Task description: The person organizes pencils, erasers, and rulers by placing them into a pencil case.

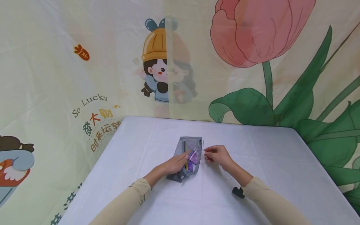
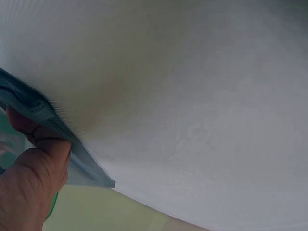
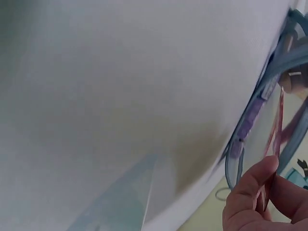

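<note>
A grey see-through mesh pencil pouch (image 1: pixel 194 140) lies on the table, with a yellow pencil (image 1: pixel 187 166) and purple packets (image 1: pixel 194 157) showing in it. My left hand (image 1: pixel 176 163) lies across its left side. In the left wrist view the thumb and curled fingers of that hand grip the pouch's fabric edge (image 2: pixel 91 168). Just off the pouch's right edge, my right hand (image 1: pixel 219 154) pinches a thin, clear reddish strip (image 3: pixel 277 130) between thumb and fingers. That strip runs toward the pouch opening; its kind I cannot tell.
The white-covered table (image 1: pixel 135 137) meets a printed cloth backdrop (image 1: pixel 118 62) at its far edge. A small black object (image 1: pixel 238 192) shows beside the right cuff. A ring (image 1: pixel 202 142) hangs at the pouch's upper right corner.
</note>
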A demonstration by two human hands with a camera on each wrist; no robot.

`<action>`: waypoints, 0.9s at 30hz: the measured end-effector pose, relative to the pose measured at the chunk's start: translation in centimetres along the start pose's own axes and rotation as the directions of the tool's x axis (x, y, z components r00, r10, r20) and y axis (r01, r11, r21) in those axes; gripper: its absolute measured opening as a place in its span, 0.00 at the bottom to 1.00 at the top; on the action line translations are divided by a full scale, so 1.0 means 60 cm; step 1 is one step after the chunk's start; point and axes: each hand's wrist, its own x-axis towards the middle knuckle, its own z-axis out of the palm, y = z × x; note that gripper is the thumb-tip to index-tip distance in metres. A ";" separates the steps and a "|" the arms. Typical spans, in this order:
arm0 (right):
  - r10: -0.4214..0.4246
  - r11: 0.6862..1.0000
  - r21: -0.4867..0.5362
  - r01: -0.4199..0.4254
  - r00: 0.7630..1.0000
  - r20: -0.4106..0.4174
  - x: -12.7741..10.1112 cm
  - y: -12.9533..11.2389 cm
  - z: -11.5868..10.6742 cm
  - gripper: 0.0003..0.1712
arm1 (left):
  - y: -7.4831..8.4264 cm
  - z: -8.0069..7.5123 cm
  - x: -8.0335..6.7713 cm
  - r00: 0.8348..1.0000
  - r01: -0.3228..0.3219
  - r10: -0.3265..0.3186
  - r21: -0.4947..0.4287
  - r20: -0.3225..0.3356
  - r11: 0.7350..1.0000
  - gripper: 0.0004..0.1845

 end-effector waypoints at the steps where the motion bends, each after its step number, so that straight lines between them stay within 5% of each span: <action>1: -0.012 1.000 0.003 0.012 1.000 -0.003 0.001 0.001 0.006 0.13 | 0.000 0.000 0.000 1.000 0.007 -0.007 -0.010 0.002 1.000 0.28; 8: -0.100 0.995 -0.021 0.099 0.995 -0.028 0.007 0.003 0.041 0.08 | 0.003 -0.004 -0.003 1.000 0.004 -0.003 -0.065 0.011 0.998 0.29; 14: -0.158 0.972 -0.190 0.142 0.985 -0.075 0.008 -0.005 0.063 0.05 | -0.003 -0.001 -0.002 1.000 -0.028 0.028 -0.011 -0.010 1.000 0.29; 21: -0.251 0.915 -0.347 0.207 0.964 -0.086 0.011 -0.014 0.078 0.06 | -0.002 0.002 -0.003 0.999 -0.053 0.053 -0.003 -0.009 0.999 0.28; 27: -0.383 0.806 -0.501 0.316 0.923 -0.033 0.013 -0.019 0.087 0.06 | -0.002 0.003 -0.003 0.997 -0.064 0.065 0.022 -0.031 0.998 0.27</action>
